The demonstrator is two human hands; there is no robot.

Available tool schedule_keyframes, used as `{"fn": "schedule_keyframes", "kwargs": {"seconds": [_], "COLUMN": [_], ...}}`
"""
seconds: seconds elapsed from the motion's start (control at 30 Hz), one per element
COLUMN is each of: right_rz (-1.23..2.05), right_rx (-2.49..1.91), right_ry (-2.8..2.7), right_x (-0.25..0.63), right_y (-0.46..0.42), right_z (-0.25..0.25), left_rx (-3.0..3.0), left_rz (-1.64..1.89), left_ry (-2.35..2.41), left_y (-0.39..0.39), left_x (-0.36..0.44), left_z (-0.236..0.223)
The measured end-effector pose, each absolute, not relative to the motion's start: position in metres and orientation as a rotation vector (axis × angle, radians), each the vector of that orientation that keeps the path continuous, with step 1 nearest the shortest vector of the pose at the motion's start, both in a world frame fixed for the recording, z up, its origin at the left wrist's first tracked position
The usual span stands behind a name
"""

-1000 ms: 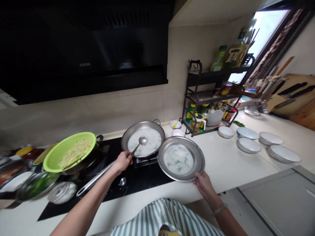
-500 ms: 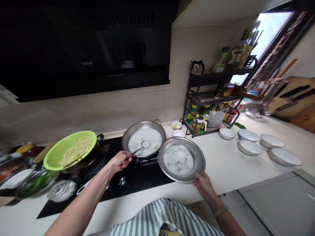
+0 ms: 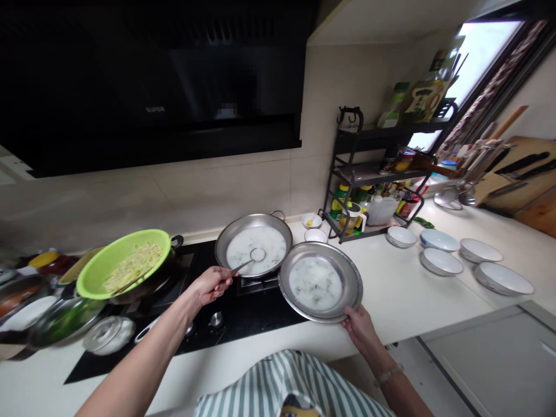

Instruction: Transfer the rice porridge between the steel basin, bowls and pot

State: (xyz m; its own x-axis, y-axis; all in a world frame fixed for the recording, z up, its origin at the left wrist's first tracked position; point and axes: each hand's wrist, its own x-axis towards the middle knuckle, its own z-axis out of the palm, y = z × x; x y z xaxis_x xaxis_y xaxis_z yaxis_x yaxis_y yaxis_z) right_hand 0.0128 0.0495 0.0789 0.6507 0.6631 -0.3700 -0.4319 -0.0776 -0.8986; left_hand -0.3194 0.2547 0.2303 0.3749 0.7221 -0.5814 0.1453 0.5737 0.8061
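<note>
My left hand (image 3: 212,285) is closed round the handle of a slim silver metal ladle (image 3: 242,266), its round bowl sitting in the milky, green-flecked liquid (image 3: 247,238) inside a wide, round grey metal pan (image 3: 222,246) on the black glass stove (image 3: 256,310). My right hand (image 3: 358,325) pinches the near right edge of a broad-rimmed, round silver metal basin (image 3: 351,284) holding similar liquid, close beside the pan; I cannot tell whether anything props it from below. That one-sided pinch worries me most: the weight lies well away from my fingers, so a slack grip could let the far side dip and slop liquid over the stove. Were the basin to knock the pan's rim, both could splash. A ladle raised too full or tilted would drip in the gap between them. My left forearm also passes just over a silver handle end (image 3: 145,331), apparently the pan's, and a bump there could jolt it.
</note>
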Motion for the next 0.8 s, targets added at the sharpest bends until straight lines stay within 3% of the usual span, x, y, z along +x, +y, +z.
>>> {"fn": "schedule_keyframes", "kwargs": {"seconds": [0.53,0.8], "right_rz": [0.913,0.927], "right_rx": [-1.41,-1.329], "right_ry": [-0.261,-0.193], "right_x": [0.01,0.008], "right_y": [0.048,0.048], "right_z": [0.086,0.087], "left_rx": [1.045,1.282], "left_rz": [0.344,0.231], "left_ry": [1.017,0.994], "left_y": [0.221,0.19], "left_x": [-0.295,-0.26], "left_z": [0.267,0.238]}}
